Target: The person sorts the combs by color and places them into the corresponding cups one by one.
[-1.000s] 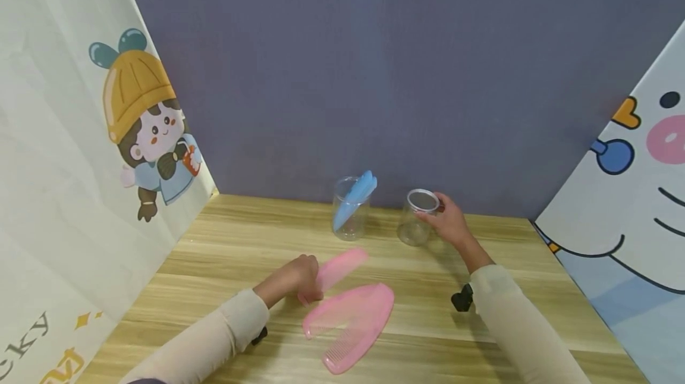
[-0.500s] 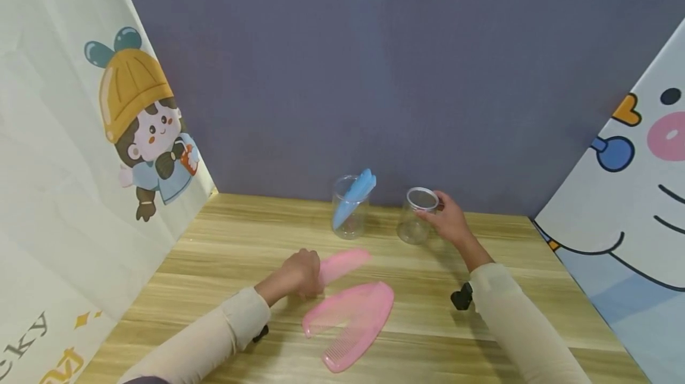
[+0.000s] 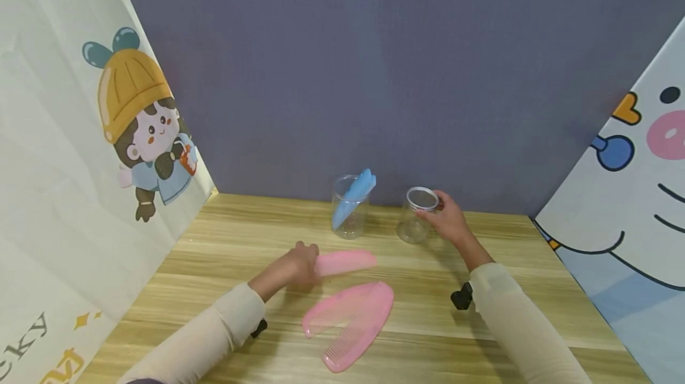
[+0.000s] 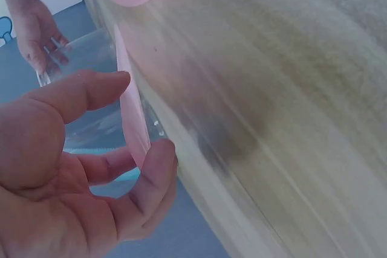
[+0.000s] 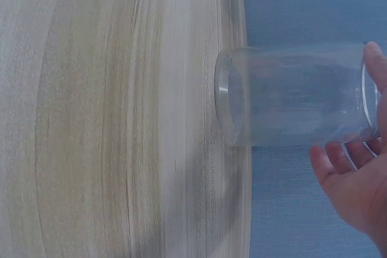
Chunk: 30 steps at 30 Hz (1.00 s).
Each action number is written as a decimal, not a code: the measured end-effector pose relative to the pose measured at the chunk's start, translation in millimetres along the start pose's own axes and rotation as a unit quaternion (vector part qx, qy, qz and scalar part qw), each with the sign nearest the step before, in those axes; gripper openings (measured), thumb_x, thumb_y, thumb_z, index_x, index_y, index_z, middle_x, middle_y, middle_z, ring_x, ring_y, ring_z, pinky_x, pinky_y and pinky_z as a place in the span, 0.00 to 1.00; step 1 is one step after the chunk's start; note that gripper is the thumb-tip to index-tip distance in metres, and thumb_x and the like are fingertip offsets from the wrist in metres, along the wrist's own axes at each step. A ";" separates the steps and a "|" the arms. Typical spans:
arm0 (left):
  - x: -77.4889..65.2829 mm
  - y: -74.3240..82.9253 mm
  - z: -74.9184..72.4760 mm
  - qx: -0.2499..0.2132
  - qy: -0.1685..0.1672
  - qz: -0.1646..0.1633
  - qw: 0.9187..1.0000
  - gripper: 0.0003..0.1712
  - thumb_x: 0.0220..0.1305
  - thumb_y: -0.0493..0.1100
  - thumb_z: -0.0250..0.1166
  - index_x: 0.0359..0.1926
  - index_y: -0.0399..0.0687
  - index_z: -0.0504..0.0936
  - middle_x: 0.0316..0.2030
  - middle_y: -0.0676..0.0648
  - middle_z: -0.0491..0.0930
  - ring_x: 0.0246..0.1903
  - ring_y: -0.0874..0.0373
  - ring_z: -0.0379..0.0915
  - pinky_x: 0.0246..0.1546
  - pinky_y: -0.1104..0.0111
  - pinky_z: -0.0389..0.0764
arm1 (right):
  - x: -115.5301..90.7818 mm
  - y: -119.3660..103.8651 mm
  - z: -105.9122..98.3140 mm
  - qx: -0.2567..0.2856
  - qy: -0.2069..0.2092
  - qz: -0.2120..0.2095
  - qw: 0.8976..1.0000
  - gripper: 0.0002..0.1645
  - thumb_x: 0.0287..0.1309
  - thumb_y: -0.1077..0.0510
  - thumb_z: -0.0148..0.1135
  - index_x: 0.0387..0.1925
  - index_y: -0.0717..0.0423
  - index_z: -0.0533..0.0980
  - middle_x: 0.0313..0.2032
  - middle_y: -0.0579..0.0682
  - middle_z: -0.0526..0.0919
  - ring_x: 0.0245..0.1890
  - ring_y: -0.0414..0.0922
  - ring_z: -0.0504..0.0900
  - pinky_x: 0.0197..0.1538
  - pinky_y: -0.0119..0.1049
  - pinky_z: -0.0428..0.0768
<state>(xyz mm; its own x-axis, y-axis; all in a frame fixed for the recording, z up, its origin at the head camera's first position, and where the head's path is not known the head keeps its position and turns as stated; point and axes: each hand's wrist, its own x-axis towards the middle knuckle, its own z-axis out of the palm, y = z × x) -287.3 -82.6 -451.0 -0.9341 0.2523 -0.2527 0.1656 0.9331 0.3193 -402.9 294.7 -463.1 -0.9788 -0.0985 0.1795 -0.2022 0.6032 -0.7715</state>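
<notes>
The left hand (image 3: 298,264) pinched a pink comb (image 3: 346,261) over the bench (image 3: 246,223), beyond the pink combs (image 3: 370,321) lying there; the right hand (image 3: 449,219) gripped an upright clear cup (image 3: 413,229) near its rim.

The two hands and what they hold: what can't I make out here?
Held pink piece, gripped end: covered by the left hand in the head view.
Any teeth on it: too small in the head view, edge-on in the left wrist view.
Right hand: cut off by the right edge in the right wrist view.
</notes>
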 end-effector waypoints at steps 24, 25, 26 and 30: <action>7.9 -2.2 -26.9 -0.055 0.067 0.096 0.992 0.09 0.45 0.32 0.71 0.30 0.38 0.81 0.22 0.49 0.74 0.23 0.58 0.66 0.24 0.69 0.72 | 2.0 -0.3 -1.3 0.005 -0.003 0.011 1.000 0.57 0.60 0.41 0.72 0.78 0.61 0.54 0.69 0.67 0.69 0.68 0.64 0.70 0.62 0.60 0.77; 8.5 -2.2 -27.7 -0.061 0.070 0.103 0.990 0.08 0.45 0.33 0.71 0.29 0.39 0.81 0.21 0.50 0.72 0.22 0.59 0.65 0.23 0.70 0.70 | 1.9 -0.2 -1.0 0.004 -0.003 0.011 1.000 0.57 0.60 0.41 0.72 0.78 0.62 0.54 0.69 0.68 0.69 0.68 0.64 0.70 0.62 0.60 0.77; 9.1 -2.2 -28.5 -0.065 0.076 0.110 0.989 0.08 0.45 0.33 0.72 0.28 0.40 0.81 0.21 0.51 0.72 0.22 0.60 0.65 0.23 0.71 0.70 | 1.7 0.0 -0.8 0.003 -0.003 0.010 1.000 0.57 0.60 0.42 0.72 0.78 0.62 0.54 0.69 0.68 0.69 0.68 0.64 0.70 0.62 0.60 0.77; 12.5 -3.1 -30.4 -0.083 0.094 0.150 0.981 0.09 0.47 0.35 0.74 0.31 0.40 0.83 0.23 0.51 0.75 0.24 0.61 0.65 0.26 0.72 0.71 | 1.6 0.7 0.0 0.003 -0.002 0.009 1.000 0.56 0.60 0.42 0.72 0.78 0.62 0.54 0.68 0.68 0.69 0.68 0.65 0.70 0.61 0.59 0.77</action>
<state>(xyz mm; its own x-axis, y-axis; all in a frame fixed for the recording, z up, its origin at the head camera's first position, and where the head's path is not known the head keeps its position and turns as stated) -309.1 -90.2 -427.5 -0.8960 0.4419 0.0431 0.4018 0.7657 0.5022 -404.5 294.9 -463.4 -0.9823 -0.0916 0.1635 -0.1855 0.6004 -0.7779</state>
